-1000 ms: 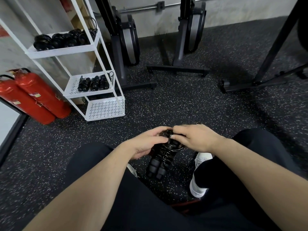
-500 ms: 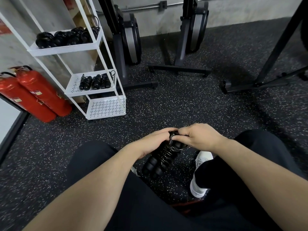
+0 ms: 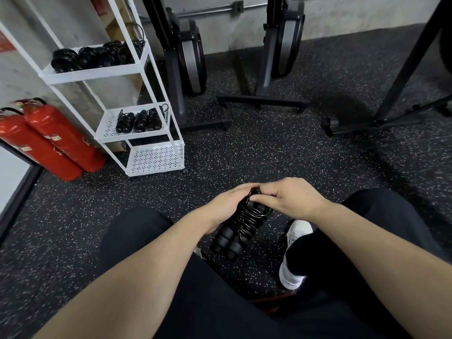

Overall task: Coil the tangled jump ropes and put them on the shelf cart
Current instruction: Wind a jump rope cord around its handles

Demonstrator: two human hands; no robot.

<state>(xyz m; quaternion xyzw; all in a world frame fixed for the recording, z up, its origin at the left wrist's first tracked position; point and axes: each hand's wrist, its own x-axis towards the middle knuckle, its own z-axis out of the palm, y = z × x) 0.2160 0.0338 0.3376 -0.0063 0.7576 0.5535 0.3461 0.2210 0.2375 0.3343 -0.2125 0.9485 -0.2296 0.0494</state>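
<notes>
Both hands keep their hold on the black coiled jump rope (image 3: 241, 225) between the knees: the left hand (image 3: 226, 207) grips its side, the right hand (image 3: 287, 198) pinches the cord on top. Its paired handles have tilted further leftward than a second ago. Beyond, the speckled black rubber floor (image 3: 281, 152) carries a white three-tier metal shelf cart (image 3: 146, 133) already holding coiled ropes, beside two red fire extinguishers (image 3: 56, 140).

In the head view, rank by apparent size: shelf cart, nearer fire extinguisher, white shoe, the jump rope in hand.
1. shelf cart
2. fire extinguisher
3. and 4. jump rope and white shoe: these look alike in size; hands and a trouser leg hide part of each, so I leave them unranked.
</notes>
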